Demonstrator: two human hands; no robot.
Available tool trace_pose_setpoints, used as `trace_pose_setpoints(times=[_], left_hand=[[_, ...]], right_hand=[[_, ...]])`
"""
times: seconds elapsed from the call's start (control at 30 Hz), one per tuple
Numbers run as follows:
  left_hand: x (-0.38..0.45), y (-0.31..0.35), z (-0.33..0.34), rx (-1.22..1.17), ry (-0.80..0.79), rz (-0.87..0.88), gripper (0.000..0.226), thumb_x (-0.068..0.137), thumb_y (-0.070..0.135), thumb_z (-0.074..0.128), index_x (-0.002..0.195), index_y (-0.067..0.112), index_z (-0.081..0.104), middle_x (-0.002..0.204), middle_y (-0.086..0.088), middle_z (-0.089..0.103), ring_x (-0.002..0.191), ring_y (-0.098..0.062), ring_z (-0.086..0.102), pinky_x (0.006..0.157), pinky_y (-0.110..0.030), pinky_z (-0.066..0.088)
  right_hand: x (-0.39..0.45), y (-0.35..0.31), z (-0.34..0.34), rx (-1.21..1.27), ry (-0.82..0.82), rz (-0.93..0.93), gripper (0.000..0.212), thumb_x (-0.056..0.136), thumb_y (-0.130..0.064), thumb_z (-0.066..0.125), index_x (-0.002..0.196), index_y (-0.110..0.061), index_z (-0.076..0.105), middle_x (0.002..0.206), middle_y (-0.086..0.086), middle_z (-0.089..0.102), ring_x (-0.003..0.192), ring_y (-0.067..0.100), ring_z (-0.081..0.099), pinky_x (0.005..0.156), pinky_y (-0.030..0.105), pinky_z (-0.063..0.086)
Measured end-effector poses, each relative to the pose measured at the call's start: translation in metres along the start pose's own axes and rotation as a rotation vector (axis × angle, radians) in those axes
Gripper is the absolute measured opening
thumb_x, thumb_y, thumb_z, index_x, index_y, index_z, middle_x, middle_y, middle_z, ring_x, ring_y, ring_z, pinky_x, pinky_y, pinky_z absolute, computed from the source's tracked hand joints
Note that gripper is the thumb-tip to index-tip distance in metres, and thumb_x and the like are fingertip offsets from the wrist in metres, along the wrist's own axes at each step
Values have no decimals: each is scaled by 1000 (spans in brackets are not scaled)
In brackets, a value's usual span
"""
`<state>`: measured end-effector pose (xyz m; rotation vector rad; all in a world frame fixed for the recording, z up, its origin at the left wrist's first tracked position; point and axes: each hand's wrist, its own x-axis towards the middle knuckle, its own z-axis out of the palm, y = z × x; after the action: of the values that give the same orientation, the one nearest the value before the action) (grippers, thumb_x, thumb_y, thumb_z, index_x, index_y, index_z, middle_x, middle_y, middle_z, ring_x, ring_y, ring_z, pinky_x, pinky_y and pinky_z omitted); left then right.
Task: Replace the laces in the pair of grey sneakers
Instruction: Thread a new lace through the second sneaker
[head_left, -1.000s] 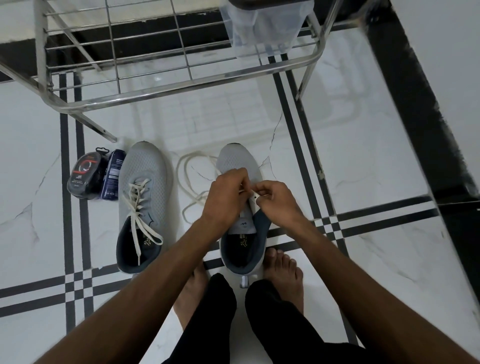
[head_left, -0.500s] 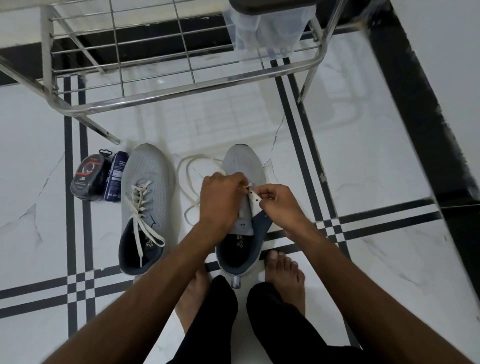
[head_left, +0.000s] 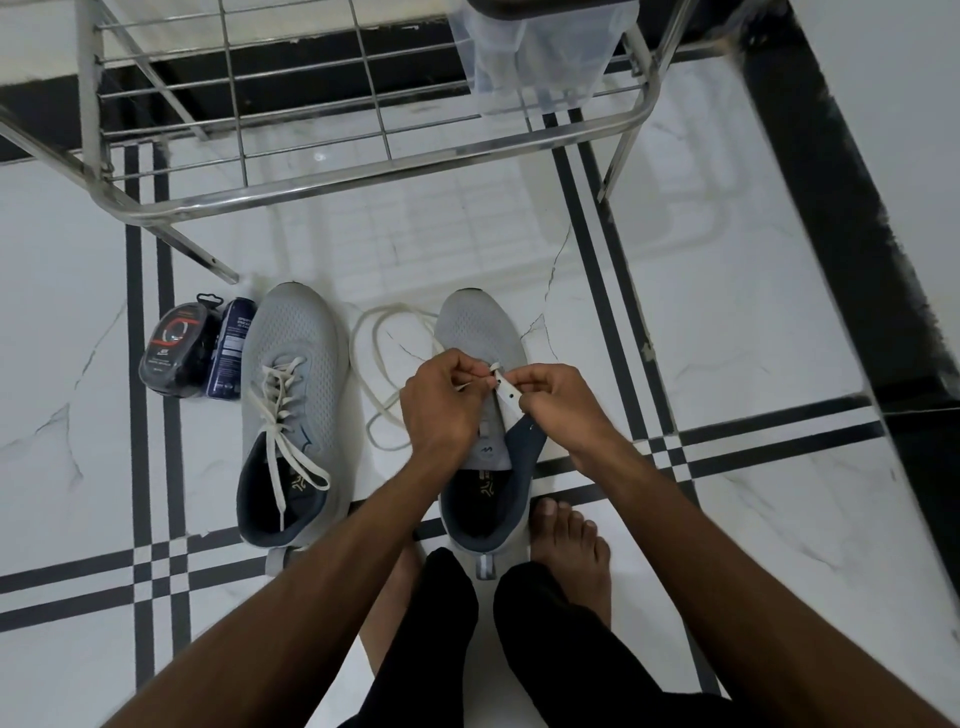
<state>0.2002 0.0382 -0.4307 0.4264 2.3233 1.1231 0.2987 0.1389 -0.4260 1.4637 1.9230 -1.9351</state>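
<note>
The floor (head_left: 727, 291) is seen as glossy, veined, marble-look tile. The rack (head_left: 363, 171) is made of shiny metal. The 2 sneakers (head_left: 296, 353) are covered in matt perforated mesh cloth. A cloth lace (head_left: 374, 338) and a clear plastic container (head_left: 540, 57) are shown.

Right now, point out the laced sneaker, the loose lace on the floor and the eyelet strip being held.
laced sneaker (head_left: 296, 332), head view, grey toe mesh.
loose lace (head_left: 363, 332), head view, left curve of the loop on the floor.
eyelet strip (head_left: 508, 391), head view, white band with holes.
</note>
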Motion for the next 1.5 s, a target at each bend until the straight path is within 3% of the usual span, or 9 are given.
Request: trace_pose_setpoints(times=[0.33,0.53,0.67,0.83,1.0,1.13,1.27,1.37,1.5], left_hand=[[0,-5,1,-37,-10,32,8,79,19,81,79,21,73,78,14,73,74,0,67,80,-40,56],[-6,-14,-7,-18,-31,115,10,84,13,76,90,21,76,86,15,74,82,4,68,84,-35,57],[-12,-19,-15,129,-11,223,37,78,9,74,112,23,71,106,9,72,101,-8,65,92,-38,53],[-16,-27,-21,316,147,159,66,66,15,77,127,24,52,126,-4,46,112,-25,45,92,-34,40],[-17,-31,-21,239,122,103,70,72,13,77,133,23,45,133,-4,38,117,-21,40,90,-28,37],[-14,-31,-18,177,114,109,75,71,12,80,135,21,42,135,-6,35,121,-22,41,90,-23,36],[-13,-29,-21,126,126,108,78,69,12,81,136,18,41,136,-8,35,120,-23,44,89,-24,42],[-12,-30,-23,102,148,86,77,69,12,81,135,18,42,135,-8,36,113,-18,46,91,-22,43],[-11,-33,-25,68,174,53,77,69,12,81,136,18,43,136,-9,35,111,-17,45,93,-25,41]], right_hand=[[3,3,-5,189,-77,51,20,99,-16,57,99,-16,77,88,2,76,76,11,69,64,21,54],[9,3,0,-155,9,-180,5,90,-11,71,92,-11,76,78,1,72,67,13,68,66,32,59],[7,-4,2,-307,5,-272,10,88,-11,68,83,-17,74,69,-10,67,59,4,62,62,23,52],[11,3,-40,-159,355,-52,3,89,-13,66,88,-12,68,78,-1,69,65,20,70,55,31,59],[1,27,-94,-316,779,136,11,91,-13,64,102,-11,62,104,6,63,103,29,63,84,40,54],[-13,19,-31,-513,403,-354,34,90,-17,65,123,-17,57,123,0,55,113,15,49,96,33,46],[-3,6,22,-854,15,-548,20,97,-24,55,114,-18,65,112,2,67,107,25,54,90,37,39],[5,9,7,-861,76,-453,12,100,-22,53,96,-20,64,90,-1,66,86,21,60,76,32,42],[2,41,-79,-834,506,-16,15,100,-22,53,98,-13,65,88,4,67,83,24,65,77,40,54]])
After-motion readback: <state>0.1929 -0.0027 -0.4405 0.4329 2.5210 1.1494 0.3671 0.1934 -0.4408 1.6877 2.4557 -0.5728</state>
